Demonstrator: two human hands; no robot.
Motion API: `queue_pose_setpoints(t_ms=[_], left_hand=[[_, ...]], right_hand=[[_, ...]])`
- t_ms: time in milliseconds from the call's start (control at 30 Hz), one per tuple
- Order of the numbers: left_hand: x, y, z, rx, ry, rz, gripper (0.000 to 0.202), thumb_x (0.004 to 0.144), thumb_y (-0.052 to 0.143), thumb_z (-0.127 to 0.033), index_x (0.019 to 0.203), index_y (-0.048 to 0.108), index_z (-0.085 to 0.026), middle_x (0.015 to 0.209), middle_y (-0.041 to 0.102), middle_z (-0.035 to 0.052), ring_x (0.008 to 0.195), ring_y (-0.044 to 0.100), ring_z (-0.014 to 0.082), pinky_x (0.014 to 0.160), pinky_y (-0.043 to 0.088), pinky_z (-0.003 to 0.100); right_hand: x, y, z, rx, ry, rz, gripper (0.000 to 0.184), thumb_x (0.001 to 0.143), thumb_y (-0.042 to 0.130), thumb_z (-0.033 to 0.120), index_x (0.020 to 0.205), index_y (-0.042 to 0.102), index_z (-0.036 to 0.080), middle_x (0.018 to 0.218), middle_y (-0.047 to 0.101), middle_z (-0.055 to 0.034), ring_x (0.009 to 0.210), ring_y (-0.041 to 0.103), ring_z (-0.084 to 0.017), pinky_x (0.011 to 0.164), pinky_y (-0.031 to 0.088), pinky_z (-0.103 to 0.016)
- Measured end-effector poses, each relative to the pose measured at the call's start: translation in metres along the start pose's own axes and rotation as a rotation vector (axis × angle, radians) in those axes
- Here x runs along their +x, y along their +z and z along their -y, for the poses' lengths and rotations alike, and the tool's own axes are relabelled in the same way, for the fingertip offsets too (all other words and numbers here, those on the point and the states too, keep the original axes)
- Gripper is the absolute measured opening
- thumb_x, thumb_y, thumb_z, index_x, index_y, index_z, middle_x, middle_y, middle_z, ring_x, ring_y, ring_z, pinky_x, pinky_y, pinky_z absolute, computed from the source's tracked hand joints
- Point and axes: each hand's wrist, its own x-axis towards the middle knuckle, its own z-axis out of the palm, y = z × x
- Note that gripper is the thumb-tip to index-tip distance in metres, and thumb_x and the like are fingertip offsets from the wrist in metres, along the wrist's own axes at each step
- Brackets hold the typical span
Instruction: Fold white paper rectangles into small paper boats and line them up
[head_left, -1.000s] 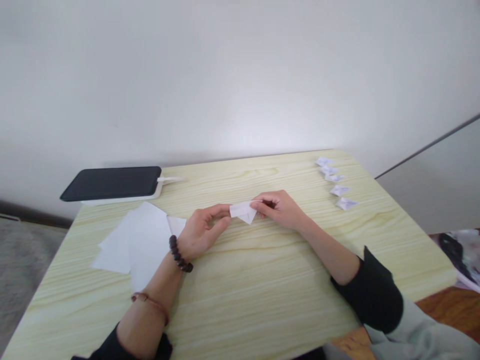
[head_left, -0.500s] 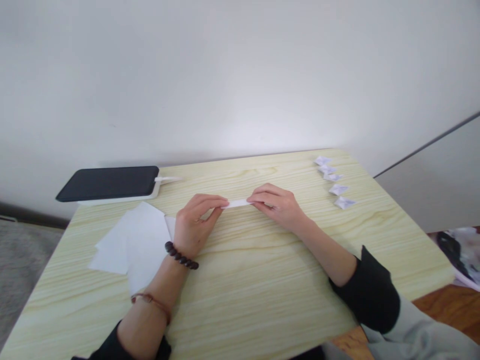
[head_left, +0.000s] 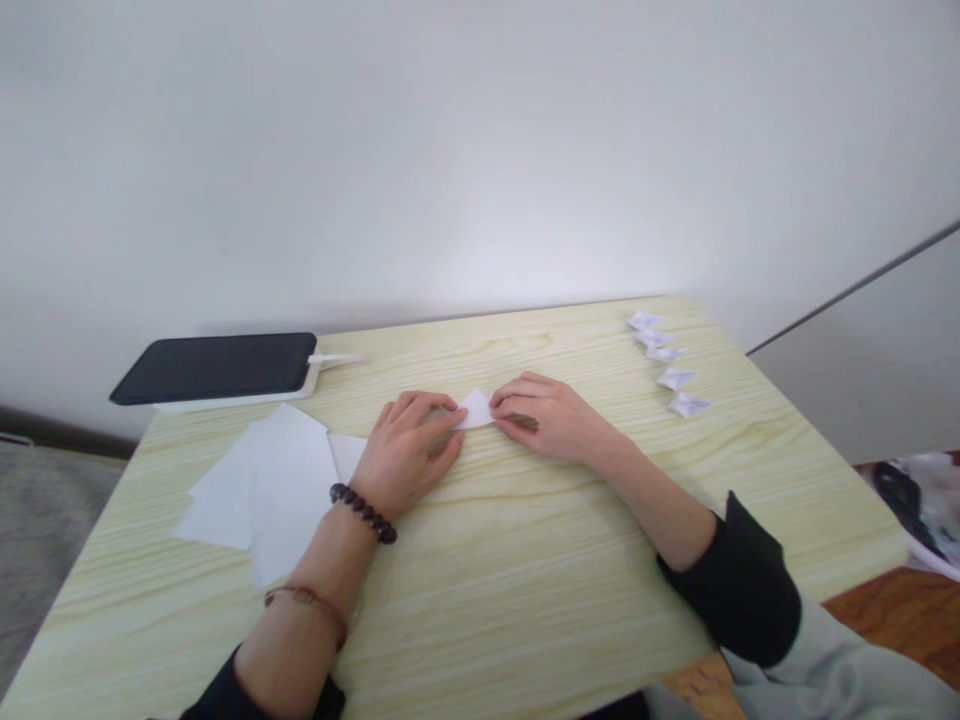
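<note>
A small folded piece of white paper lies between my hands near the middle of the table, its peak pointing toward the wall. My left hand pinches its left corner between thumb and fingers. On the right corner, the fingertips of my right hand are closed in a pinch. Several small folded paper boats stand in a column at the table's right side. Loose white paper sheets lie overlapping beside my left forearm.
A black-screened phone rests on a white block at the back left, with a white cable plugged in. The wooden table meets a white wall behind. Bagged items sit beyond the right edge.
The paper has turned from a narrow strip, seen edge-on, to a triangular face showing its peak. My left hand has rolled flatter over the table, and both hands sit slightly lower.
</note>
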Motion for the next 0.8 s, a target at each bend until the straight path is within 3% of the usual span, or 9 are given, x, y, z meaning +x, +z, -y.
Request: queue_pose_setpoints(t_ms=[167, 400, 567, 800], left_hand=[[0.0, 0.002, 0.003, 0.002, 0.036, -0.015, 0.018, 0.087, 0.057, -0.028, 0.098, 0.068, -0.019, 0.103, 0.067, 0.0061, 0.097, 0.057, 0.022, 0.084, 0.046, 0.038], [-0.001, 0.007, 0.004, -0.015, 0.001, -0.091, 0.017, 0.089, 0.055, -0.026, 0.089, 0.071, -0.019, 0.09, 0.066, 0.0055, 0.088, 0.057, 0.0198, 0.078, 0.047, 0.035], [0.0, 0.005, 0.003, -0.051, -0.029, -0.07, 0.018, 0.09, 0.055, -0.026, 0.093, 0.071, -0.018, 0.086, 0.065, 0.006, 0.087, 0.056, 0.0206, 0.077, 0.047, 0.036], [0.0, 0.007, 0.004, -0.097, -0.042, -0.054, 0.022, 0.091, 0.052, -0.028, 0.093, 0.071, -0.018, 0.082, 0.064, 0.006, 0.084, 0.054, 0.0205, 0.076, 0.047, 0.036]], right_hand=[[0.0, 0.004, -0.001, 0.077, 0.022, -0.012, 0.016, 0.09, 0.052, 0.02, 0.09, 0.068, 0.018, 0.097, 0.07, -0.0047, 0.088, 0.06, -0.017, 0.084, 0.049, -0.033], [0.002, 0.011, 0.0, 0.201, 0.213, -0.068, 0.014, 0.089, 0.057, 0.024, 0.088, 0.068, 0.017, 0.084, 0.066, -0.0052, 0.081, 0.058, -0.016, 0.076, 0.048, -0.03], [0.001, 0.013, 0.001, 0.181, 0.197, -0.044, 0.019, 0.09, 0.055, 0.023, 0.1, 0.069, 0.016, 0.083, 0.063, -0.0058, 0.08, 0.055, -0.016, 0.075, 0.046, -0.031], [0.001, 0.012, 0.002, 0.192, 0.204, -0.016, 0.021, 0.092, 0.052, 0.024, 0.1, 0.07, 0.019, 0.084, 0.062, -0.0055, 0.081, 0.054, -0.016, 0.078, 0.045, -0.032]])
